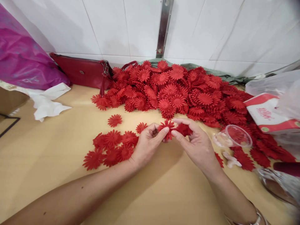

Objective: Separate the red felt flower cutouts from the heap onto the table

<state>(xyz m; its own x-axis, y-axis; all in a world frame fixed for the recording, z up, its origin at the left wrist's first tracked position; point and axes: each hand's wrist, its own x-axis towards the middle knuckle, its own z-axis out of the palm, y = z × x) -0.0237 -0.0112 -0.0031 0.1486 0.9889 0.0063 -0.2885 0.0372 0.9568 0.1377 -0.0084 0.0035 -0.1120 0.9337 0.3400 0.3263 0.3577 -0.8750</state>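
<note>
Hands: while both hands meet at the middle of the frame, the left hand (146, 145) pinches a red flower (167, 127) with thumb and fingers; the right hand (195, 143) pinches the same flower from the other side, and more red petals (184, 129) sit tucked under its fingers
Flower spot: the red flower is up off the table (58, 187), between the two hands, just below the big heap
Big heap: a big pile of red flowers (178, 90) fills the upper middle and runs down to the right edge
Small bunch: a flat bunch of flowers (110, 150) lies just left of the left hand; one lone flower (114, 120) lies above it
Cup: a clear plastic cup (232, 137) lies on its side, near the right hand
Red bag: a red purse (82, 72) leans on the white wall at the upper left, touching the heap
Pink bag: a pink plastic bag (21, 59) sits at the far upper left, with white paper (47, 101) under it
Box: a white and red box (267, 114) sits at the right edge, on the flowers
</note>
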